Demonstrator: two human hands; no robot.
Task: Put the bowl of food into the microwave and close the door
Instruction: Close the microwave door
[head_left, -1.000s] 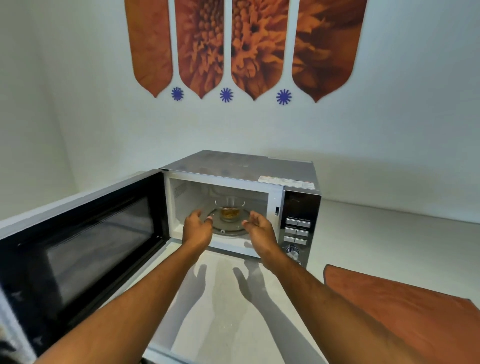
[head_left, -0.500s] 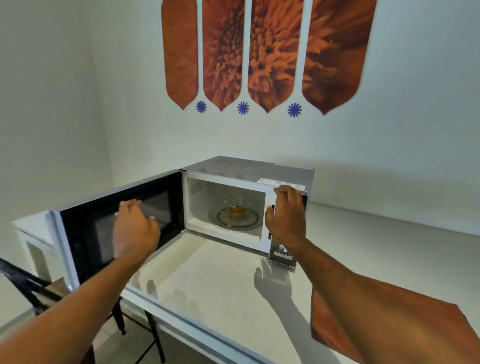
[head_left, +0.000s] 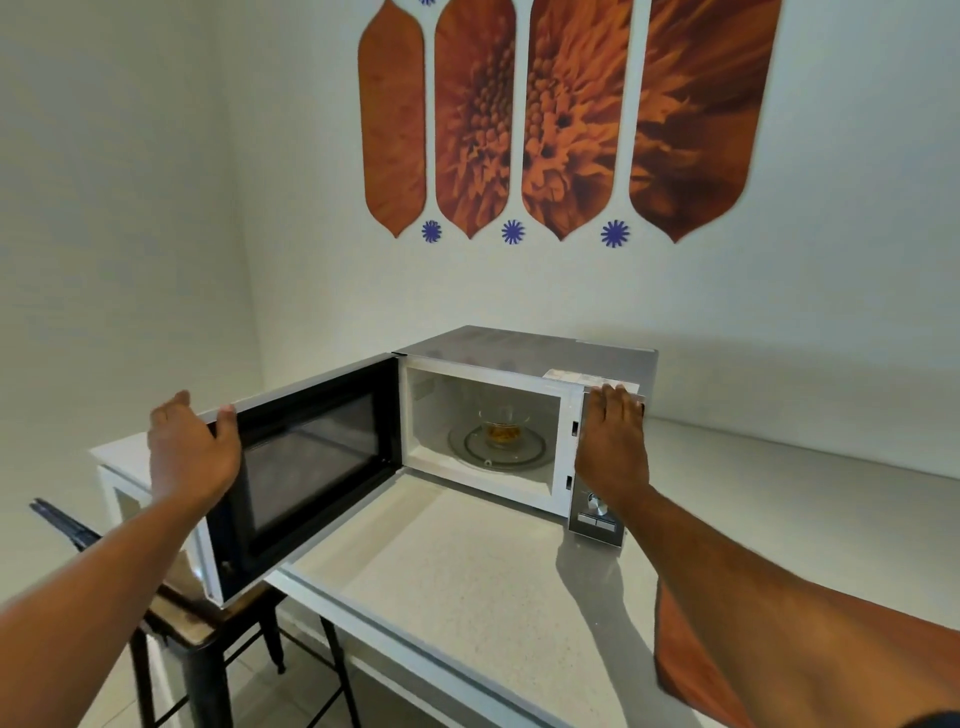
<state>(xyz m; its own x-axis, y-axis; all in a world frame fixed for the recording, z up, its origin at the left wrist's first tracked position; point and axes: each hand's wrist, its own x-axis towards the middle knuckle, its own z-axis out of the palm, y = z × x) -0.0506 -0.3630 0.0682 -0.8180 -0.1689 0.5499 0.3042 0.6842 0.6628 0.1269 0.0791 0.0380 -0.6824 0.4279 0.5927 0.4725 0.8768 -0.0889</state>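
A silver microwave (head_left: 524, 348) stands on the white counter with its door (head_left: 311, 467) swung wide to the left. Inside, a clear glass bowl (head_left: 503, 422) with amber food sits on the round glass turntable (head_left: 530, 451). My left hand (head_left: 189, 452) rests on the door's outer edge, thumb over the top rim and fingers behind it. My right hand (head_left: 613, 441) lies flat against the control panel (head_left: 597, 514) at the microwave's right front, fingertips at its top edge.
The white counter (head_left: 467, 582) stretches in front of the microwave. An orange cloth (head_left: 685, 654) lies at its right. A dark metal stool (head_left: 192, 639) stands below the open door. White walls close the corner behind.
Both hands left the bowl inside the cavity. The left hand moved out to the door's edge and the right hand went to the control panel. The view backed away.
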